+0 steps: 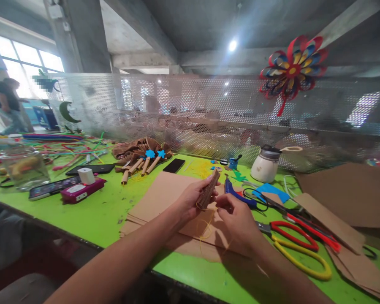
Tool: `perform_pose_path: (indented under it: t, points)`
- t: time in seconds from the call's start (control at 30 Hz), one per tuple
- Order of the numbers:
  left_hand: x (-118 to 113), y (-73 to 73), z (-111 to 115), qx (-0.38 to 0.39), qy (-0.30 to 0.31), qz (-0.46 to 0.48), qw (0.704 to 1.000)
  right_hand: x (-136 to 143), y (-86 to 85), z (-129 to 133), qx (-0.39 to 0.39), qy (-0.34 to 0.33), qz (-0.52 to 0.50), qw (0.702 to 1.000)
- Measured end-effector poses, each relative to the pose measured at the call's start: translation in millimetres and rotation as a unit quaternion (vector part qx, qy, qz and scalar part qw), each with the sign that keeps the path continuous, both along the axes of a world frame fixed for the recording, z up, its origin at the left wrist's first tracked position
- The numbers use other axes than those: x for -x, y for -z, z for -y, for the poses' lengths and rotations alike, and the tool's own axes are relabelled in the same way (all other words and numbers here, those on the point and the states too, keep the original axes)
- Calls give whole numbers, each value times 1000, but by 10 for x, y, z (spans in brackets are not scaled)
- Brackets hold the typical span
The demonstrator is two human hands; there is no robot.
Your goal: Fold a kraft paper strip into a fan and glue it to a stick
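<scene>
My left hand point(191, 198) is wrapped round a tightly pleated strip of brown paper point(208, 192), held tilted above a stack of paper. Thin yellow string point(203, 230) hangs in loose loops from the pleated paper's lower end. Close beside that end, my right hand point(236, 213) has its fingers curled in a pinch on the string; the fingertips are partly hidden. Under both hands lie flat brown paper sheets point(164, 192). A blue glue gun point(239, 194) rests just beyond my right hand.
Scissors with red and yellow handles point(316, 270) lie at the right, near brown paper pieces point(335, 219). A white jar point(264, 164) stands behind. Finished paper fans point(142, 156), phones point(174, 165), a magenta device point(82, 190) and a glass jar point(25, 169) occupy the green table point(98, 223).
</scene>
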State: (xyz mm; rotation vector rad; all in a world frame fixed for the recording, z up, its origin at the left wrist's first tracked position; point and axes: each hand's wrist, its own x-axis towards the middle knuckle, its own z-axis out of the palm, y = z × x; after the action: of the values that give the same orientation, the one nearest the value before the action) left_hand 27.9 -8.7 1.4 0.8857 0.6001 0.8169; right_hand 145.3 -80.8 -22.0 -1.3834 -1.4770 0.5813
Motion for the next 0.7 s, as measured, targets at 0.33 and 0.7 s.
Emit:
perform_pose_path:
  t: [0.33, 0.7]
  points:
    - [71, -37, -66, -6, -5, 10, 1000, -381, -80, -129, 15, 3, -34, 999]
    - [24, 1, 19, -260, 89, -183, 944, -450, -206, -110, -125, 34, -91, 987]
